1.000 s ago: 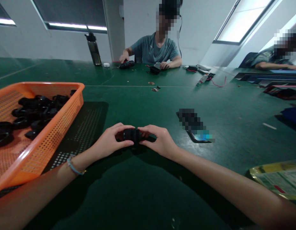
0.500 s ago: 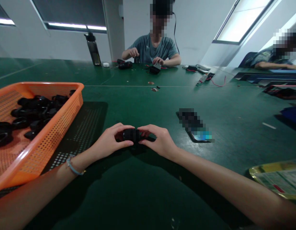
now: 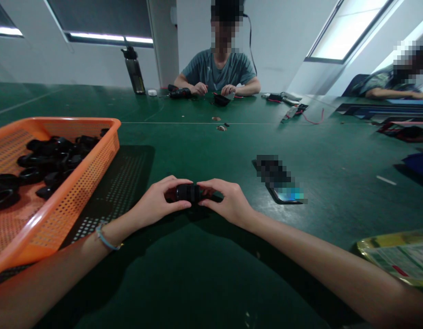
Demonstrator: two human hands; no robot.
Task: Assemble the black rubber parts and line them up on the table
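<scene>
A small black ribbed part (image 3: 188,192) sits low over the green table (image 3: 204,269), pinched from both sides. My left hand (image 3: 156,203) grips its left end with thumb and fingers. My right hand (image 3: 227,201) grips its right end the same way. Both forearms rest along the table toward me; a thin bracelet circles my left wrist. To the left stands an orange mesh basket (image 3: 77,183) holding several black rings (image 3: 47,157).
A phone (image 3: 283,192) lies right of my hands. A yellow-edged printed packet (image 3: 396,258) sits at the near right. Across the table a person (image 3: 220,68) handles small parts beside a dark bottle (image 3: 134,73). Another person (image 3: 396,84) sits far right among cables.
My hands and the black part have stayed in place. The person across the table has brought both hands down onto the table in front of them.
</scene>
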